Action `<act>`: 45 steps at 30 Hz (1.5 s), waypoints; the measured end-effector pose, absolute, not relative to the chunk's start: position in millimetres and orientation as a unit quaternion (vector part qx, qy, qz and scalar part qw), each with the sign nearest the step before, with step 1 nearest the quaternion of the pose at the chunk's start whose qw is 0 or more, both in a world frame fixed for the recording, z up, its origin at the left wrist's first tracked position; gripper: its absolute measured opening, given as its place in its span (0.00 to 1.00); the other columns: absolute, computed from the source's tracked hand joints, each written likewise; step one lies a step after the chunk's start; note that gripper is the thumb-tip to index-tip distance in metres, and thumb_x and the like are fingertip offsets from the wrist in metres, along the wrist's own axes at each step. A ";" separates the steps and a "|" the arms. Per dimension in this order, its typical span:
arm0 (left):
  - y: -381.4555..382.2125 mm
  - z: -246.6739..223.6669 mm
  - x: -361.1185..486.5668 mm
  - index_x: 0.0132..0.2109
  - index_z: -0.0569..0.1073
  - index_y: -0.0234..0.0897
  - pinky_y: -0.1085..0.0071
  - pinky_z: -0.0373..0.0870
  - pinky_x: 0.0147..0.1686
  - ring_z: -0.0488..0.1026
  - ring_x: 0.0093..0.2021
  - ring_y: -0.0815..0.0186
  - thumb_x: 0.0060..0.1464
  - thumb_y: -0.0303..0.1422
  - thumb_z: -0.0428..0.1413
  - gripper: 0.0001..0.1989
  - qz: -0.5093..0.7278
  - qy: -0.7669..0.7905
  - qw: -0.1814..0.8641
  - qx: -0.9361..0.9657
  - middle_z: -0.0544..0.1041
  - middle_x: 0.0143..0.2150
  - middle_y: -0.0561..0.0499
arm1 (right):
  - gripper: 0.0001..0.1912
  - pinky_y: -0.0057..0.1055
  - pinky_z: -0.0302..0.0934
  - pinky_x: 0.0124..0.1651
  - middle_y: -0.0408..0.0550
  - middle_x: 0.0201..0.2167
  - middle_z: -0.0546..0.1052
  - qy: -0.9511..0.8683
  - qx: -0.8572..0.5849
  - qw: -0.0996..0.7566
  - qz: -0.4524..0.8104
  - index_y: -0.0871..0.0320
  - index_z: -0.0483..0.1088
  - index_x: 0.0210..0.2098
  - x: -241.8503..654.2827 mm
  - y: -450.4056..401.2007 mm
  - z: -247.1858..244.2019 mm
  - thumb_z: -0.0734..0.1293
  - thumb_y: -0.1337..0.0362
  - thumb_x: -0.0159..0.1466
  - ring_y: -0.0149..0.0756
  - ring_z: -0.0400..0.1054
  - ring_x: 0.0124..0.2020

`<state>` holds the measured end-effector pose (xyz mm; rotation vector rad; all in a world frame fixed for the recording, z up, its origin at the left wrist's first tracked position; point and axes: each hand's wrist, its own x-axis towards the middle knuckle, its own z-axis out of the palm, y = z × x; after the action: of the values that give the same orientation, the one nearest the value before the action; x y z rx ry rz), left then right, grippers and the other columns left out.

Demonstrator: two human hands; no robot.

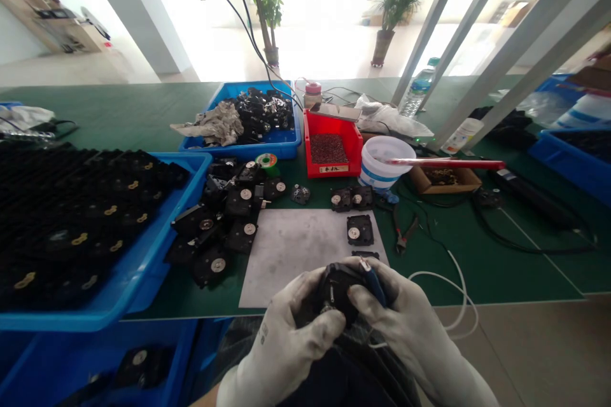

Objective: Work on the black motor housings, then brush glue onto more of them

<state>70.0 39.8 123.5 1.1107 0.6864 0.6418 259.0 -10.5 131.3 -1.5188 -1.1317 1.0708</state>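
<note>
green table, bright room, hands holding black part

Both gloved hands, left hand and right hand, grip a black module before the white sheet on the green table; a red parts bin stands beyond the sheet.

A sheet lies on the desk, a flat part on its right side. Left of it is a pile; farther left, a large tray holds more parts. Behind the pile, a smaller tray holds pieces and a cloth; rightward come a bin, bucket and box. Pliers lie right of the sheet. The held part is between left grip and right grip.
</note>
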 end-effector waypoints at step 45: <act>39.8 93.6 89.6 0.51 0.77 0.36 0.59 0.76 0.51 0.79 0.49 0.53 0.62 0.33 0.55 0.13 0.370 0.401 0.592 0.593 0.81 0.47 0.43 | 0.09 0.32 0.72 0.46 0.47 0.40 0.82 -0.524 -0.632 0.479 0.311 0.55 0.79 0.44 245.2 -6.9 111.2 0.68 0.62 0.67 0.40 0.79 0.42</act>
<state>89.6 39.8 93.6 1.3802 0.9325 0.8595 245.2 -6.9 111.2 -1.5421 -1.2777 0.7599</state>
